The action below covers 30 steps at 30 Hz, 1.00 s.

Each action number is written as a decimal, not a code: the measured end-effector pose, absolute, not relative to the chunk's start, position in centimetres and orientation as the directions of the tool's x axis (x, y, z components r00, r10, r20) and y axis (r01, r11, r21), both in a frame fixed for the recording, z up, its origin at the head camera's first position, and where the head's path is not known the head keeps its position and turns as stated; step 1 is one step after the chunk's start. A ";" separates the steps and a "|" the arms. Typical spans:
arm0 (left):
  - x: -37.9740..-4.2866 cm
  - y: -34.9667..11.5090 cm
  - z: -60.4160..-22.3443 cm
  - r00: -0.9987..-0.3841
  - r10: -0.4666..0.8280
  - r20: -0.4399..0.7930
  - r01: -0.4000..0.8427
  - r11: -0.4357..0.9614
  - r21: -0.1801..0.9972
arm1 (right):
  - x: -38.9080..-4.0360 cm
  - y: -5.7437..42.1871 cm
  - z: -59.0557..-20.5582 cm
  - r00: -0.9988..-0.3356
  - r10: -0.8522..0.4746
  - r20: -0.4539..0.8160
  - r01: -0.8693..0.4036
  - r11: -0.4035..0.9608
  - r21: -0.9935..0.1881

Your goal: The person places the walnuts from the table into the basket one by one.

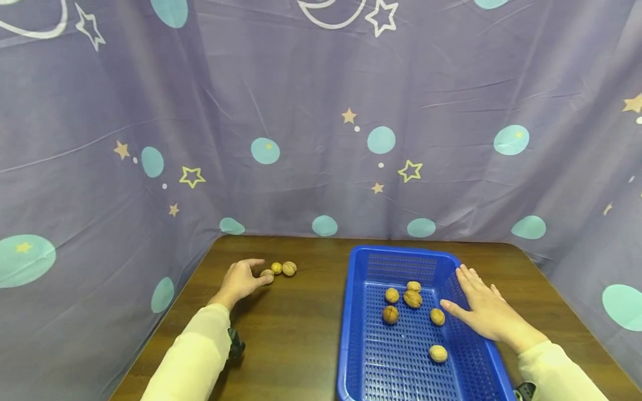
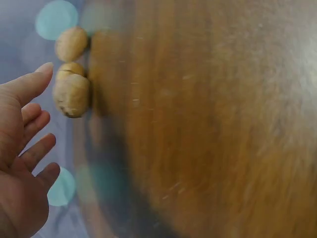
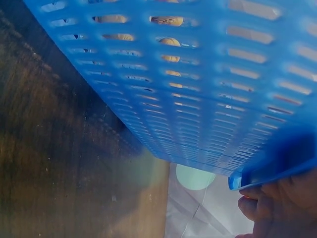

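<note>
My left hand (image 1: 242,283) reaches low over the far left of the table, thumb and fingers spread apart. The thumb overlaps the nearest walnut (image 1: 267,275) in the head view. Beside it sit a small yellowish walnut (image 1: 276,268) and a larger tan walnut (image 1: 289,269); the left wrist view shows all three in a row past the thumb (image 2: 30,85). My right hand (image 1: 484,309) rests on the right rim of a blue plastic basket (image 1: 345,334), fingers extended along it and thumb over the inside. Several walnuts (image 1: 413,299) lie scattered on the basket floor.
The brown wooden table (image 1: 296,334) carries everything. A purple curtain (image 1: 311,184) with moons, stars and teal ovals hangs along its back and sides. The basket's slotted side wall (image 3: 163,99) fills much of the right wrist view.
</note>
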<state>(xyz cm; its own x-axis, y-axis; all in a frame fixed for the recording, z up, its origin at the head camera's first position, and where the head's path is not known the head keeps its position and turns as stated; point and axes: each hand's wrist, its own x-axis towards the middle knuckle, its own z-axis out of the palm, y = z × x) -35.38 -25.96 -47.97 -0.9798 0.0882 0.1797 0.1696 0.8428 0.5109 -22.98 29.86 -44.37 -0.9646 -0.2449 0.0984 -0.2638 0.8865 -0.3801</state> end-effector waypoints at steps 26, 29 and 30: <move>-35.0 -25.7 -51.1 -0.986 0.053 0.159 0.131 0.837 0.532 | -23.0 29.7 -44.4 -0.965 -0.242 0.099 -0.261 0.889 -0.375; -34.7 -25.1 -50.2 -0.981 0.075 0.181 0.163 0.822 0.546 | -23.0 29.8 -44.6 -0.965 -0.242 0.097 -0.260 0.888 -0.378; -34.6 -24.8 -49.8 -0.979 0.085 0.187 0.176 0.818 0.548 | -23.0 29.9 -44.6 -0.966 -0.239 0.097 -0.258 0.889 -0.378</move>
